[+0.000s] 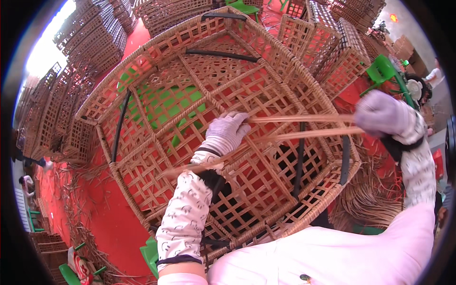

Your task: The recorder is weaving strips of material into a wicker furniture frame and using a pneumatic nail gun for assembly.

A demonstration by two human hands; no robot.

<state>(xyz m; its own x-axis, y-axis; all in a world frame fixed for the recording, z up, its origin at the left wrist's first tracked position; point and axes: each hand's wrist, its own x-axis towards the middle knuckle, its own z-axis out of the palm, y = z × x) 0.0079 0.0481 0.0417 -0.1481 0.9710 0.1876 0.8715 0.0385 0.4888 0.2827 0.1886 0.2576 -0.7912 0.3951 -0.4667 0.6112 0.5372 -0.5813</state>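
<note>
A large openwork wicker basket point(187, 118), with a thick wrapped rim and black bands on its frame, spreads out in front of me. My left hand point(225, 132), in a lilac knitted glove, is closed at the middle of the lattice, its fingers around one end of a rattan strip point(304, 118). To the right, past the basket's rim, my right hand point(384, 114) is a gloved fist gripping the strip, which stretches taut between the two hands. A second length of strip runs just below, blurred, and trails left across my left wrist. The fingertips of both hands are partly hidden.
Stacks of woven baskets point(85, 38) rise at the back left, and others point(327, 52) at the back right. A green chair point(381, 70) stands at the right. Loose rattan strips point(370, 204) lie in a heap near my right elbow. Scraps litter the red floor point(111, 209).
</note>
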